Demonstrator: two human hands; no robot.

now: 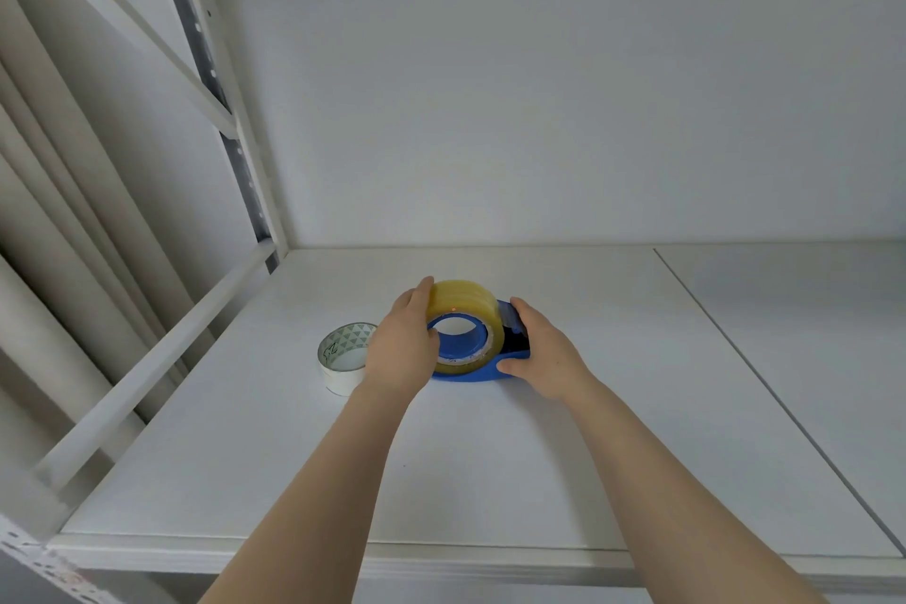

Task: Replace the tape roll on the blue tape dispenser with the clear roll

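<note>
The blue tape dispenser point(470, 374) lies on the white shelf point(490, 456). A clear, yellowish tape roll point(465, 299) sits around its blue hub. My left hand point(402, 348) grips the left side of that clear roll, thumb near the hub. My right hand point(539, 353) holds the dispenser's right end, by the black cutter part. A white roll with a green triangle pattern inside point(343, 356) stands on the shelf just left of my left hand, partly hidden by it.
The shelf has a white back wall point(490, 113) and a metal upright with a rail point(235, 152) on the left. A seam point(765, 383) splits the shelf board to the right. Another shelf runs overhead.
</note>
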